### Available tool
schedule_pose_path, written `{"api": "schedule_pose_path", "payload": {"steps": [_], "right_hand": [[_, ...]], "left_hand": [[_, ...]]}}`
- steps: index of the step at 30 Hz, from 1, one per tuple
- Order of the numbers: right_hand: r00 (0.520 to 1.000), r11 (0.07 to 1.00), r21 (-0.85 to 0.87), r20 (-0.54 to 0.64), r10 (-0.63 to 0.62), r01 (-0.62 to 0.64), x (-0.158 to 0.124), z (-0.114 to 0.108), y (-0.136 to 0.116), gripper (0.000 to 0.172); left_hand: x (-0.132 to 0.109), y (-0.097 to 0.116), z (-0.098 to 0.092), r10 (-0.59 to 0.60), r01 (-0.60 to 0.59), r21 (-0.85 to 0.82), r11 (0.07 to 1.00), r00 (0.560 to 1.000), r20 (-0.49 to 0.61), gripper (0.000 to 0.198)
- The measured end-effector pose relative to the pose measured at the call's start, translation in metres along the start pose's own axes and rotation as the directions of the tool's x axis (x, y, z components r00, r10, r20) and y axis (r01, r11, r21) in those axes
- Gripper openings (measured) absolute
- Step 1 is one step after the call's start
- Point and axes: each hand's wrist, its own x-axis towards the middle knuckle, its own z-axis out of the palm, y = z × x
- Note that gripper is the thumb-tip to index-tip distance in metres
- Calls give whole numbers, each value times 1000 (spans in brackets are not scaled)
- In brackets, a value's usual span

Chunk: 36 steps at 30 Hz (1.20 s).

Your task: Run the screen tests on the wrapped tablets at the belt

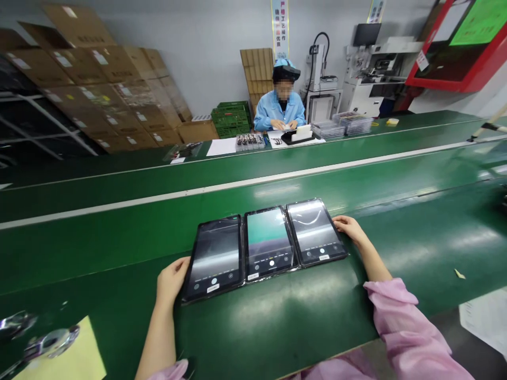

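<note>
As hands (171,282) flank them, three tablets (268,237) (lit), black-framed, glossy

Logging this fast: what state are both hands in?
Left hand: curled at the outer edge of the left tablet; grip unclear.
Right hand: curled at the outer edge of the right tablet; grip unclear.

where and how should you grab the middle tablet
Probably pinch the near short edge, coming from the wearer's side: the middle tablet lies flat, screen up, its long sides closely flanked by the left tablet and right tablet.
</note>
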Motion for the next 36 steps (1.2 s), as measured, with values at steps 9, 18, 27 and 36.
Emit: {"api": "schedule_pose_path", "payload": {"steps": [9,18,27,36], "right_hand": [[980,989,-113,165,112,-95,-9,-15,-9,27],[969,974,-188,186,163,-127,-10,-16,-12,13],[969,964,-238,182,168,-123,-9,-13,-13,14],[965,958,-256,189,183,-131,-9,-11,-14,17]], "left_hand": [[2,0,-1,17,-17,87,996,1000,9,33],[3,-1,0,21,-23,131,991,1000,15,33],[6,-5,0,38,-40,152,988,999,15,32],[4,-5,2,38,-36,154,987,999,-12,33]]}}
